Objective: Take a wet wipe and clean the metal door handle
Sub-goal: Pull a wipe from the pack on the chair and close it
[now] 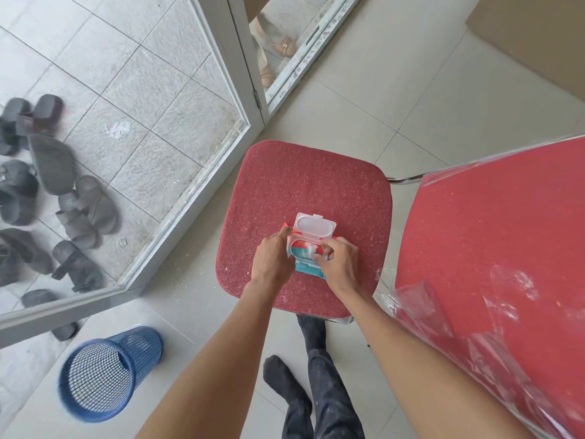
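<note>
Wastebasket: a blue mesh wastebasket (104,372) lies tipped on the floor tiles, near the person's left, probably for the used wipe.
Left hand: the left hand (273,258) grips the left end of the wet wipe pack (304,268), fingers curled over it. This likely pins the pack so it does not lift when a sheet is drawn.
Right hand: the right hand (340,264) is at the opening, fingertips pinching the white wet wipe (311,251) that sticks up there.
Pack position: on the red chair seat (300,179), nearer its front edge than its back and roughly centred between the sides.
Pack axis: the long axis runs side to side, roughly parallel to the seat's front edge, with the opening facing up.
Lid: the clear lid (313,228) is flipped open toward the far side, away from the person, leaving the opening free.
Door: a glass door frame (247,58) stands beyond the seat. The metal handle is not in view, and cleaning has not begun.
</note>
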Tool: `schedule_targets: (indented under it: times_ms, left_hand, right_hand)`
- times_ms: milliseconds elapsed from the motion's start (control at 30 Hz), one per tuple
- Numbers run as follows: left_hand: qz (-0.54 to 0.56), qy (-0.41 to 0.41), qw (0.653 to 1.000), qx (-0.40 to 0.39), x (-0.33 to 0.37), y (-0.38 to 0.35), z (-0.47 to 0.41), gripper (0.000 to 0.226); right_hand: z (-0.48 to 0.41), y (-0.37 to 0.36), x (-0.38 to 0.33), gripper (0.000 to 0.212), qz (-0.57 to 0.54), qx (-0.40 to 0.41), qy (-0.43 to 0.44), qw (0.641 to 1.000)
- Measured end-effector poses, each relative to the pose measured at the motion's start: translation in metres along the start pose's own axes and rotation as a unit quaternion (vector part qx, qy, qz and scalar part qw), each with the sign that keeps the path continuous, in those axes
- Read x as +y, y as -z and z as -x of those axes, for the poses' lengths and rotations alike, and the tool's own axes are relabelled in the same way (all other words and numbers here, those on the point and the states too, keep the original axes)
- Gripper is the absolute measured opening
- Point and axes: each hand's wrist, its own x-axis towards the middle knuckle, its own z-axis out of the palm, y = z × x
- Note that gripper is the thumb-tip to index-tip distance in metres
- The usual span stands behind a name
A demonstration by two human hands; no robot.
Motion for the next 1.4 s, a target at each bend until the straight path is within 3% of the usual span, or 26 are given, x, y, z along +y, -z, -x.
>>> schedule_targets:
  times_ms: [133,267,433,600,700,800,933,1033,1200,1300,1400]
  left_hand:
    - [0.000,-0.003,1.000,0.001,0.000,-0.002,0.002,0.056]
    - [-0.019,-0.027,0.999,0.005,0.001,-0.001,0.003,0.051]
    - [-0.047,-0.052,0.998,-0.002,-0.001,-0.001,0.004,0.055]
    - [-0.066,-0.050,0.996,-0.014,0.003,-0.008,0.007,0.052]
    - [-0.132,-0.084,0.987,-0.027,0.006,-0.013,0.013,0.046]
    - [-0.194,-0.118,0.973,-0.048,0.003,-0.019,0.021,0.049]
    - [-0.233,-0.147,0.959,-0.066,-0.004,-0.020,0.028,0.056]
    - [-0.195,-0.152,0.968,-0.043,-0.009,-0.016,0.032,0.046]
    - [-0.132,-0.015,0.989,0.068,-0.026,-0.009,0.032,0.034]
    - [-0.138,0.021,0.989,0.049,-0.032,-0.006,0.034,0.037]
    - [-0.142,0.002,0.990,0.025,-0.035,-0.007,0.040,0.051]
  right_hand:
    - [-0.002,-0.004,-0.005,0.029,0.011,0.023,0.017,1.000]
    - [0.001,-0.002,-0.012,0.018,0.057,0.030,0.032,0.997]
    - [0.004,-0.003,-0.004,0.008,0.038,0.036,0.033,0.998]
    - [0.005,0.010,0.006,0.006,-0.013,0.153,0.059,0.986]
    - [0.000,0.023,0.002,0.009,-0.048,0.250,0.030,0.967]
    - [-0.009,0.031,-0.014,0.007,-0.102,0.284,0.017,0.953]
    - [-0.019,0.027,-0.035,0.008,-0.111,0.216,0.069,0.968]
    - [-0.017,0.016,-0.039,0.012,-0.084,0.157,0.085,0.980]
    - [-0.003,0.004,-0.028,0.012,-0.064,0.139,0.084,0.985]
    - [0.015,-0.001,-0.018,0.020,-0.061,0.109,0.076,0.989]
    - [0.030,-0.012,-0.008,0.014,-0.045,0.097,0.067,0.992]
